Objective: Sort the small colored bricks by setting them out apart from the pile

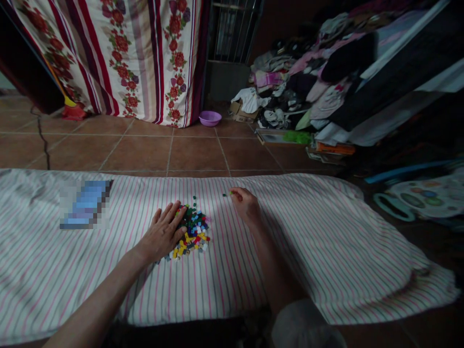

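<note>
A pile of small coloured pieces (195, 232), in yellow, red, blue, white and green, lies on a striped cloth (290, 232). My left hand (165, 234) rests palm down on the pile's left side, fingers spread, hiding some pieces. To the right of the pile, near the cloth's far edge, my right hand (246, 205) pinches a tiny yellow-green piece (231, 193). Just left of those fingertips sits a dark green piece (224, 195) on the cloth. A few green pieces (195, 197) lie beyond the pile.
A blurred blue flat object (87, 204) lies on the cloth at the left. Beyond it are a tiled floor (145, 150), a floral curtain (145, 58), a purple basin (210, 118) and a red broom (74, 111). Clothes (308, 77) are heaped at the back right.
</note>
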Available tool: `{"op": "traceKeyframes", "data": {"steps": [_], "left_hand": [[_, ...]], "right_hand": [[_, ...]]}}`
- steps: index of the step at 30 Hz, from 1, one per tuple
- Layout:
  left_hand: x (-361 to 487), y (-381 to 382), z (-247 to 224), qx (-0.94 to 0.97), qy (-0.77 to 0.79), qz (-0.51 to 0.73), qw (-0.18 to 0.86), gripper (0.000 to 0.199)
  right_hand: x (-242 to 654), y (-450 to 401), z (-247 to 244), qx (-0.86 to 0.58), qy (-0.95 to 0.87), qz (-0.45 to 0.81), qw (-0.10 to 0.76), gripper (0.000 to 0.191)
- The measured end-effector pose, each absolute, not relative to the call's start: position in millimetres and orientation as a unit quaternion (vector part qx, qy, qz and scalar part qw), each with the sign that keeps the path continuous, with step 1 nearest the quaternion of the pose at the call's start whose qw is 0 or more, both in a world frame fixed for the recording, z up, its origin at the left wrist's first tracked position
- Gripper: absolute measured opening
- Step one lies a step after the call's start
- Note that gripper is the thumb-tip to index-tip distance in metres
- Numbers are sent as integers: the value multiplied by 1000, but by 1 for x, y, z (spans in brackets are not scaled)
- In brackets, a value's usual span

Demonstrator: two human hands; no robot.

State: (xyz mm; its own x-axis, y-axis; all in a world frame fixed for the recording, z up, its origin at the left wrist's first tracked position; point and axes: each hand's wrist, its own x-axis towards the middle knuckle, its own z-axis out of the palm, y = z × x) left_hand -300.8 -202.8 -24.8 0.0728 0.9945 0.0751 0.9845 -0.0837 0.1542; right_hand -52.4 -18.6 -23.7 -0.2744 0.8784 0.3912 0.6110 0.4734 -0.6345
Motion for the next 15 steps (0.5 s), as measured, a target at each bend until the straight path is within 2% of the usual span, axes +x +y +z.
{"op": "traceKeyframes", "data": {"steps": [9,15], "left_hand": [[-303,-203,-26,735,674,74,21,59],[-303,-203,-29,733,676,78,16,59]], "right_hand": [[-19,1,-39,-561,-741,99,357,29],[-21,-5,-45,-537,-755,81,366,28]]}}
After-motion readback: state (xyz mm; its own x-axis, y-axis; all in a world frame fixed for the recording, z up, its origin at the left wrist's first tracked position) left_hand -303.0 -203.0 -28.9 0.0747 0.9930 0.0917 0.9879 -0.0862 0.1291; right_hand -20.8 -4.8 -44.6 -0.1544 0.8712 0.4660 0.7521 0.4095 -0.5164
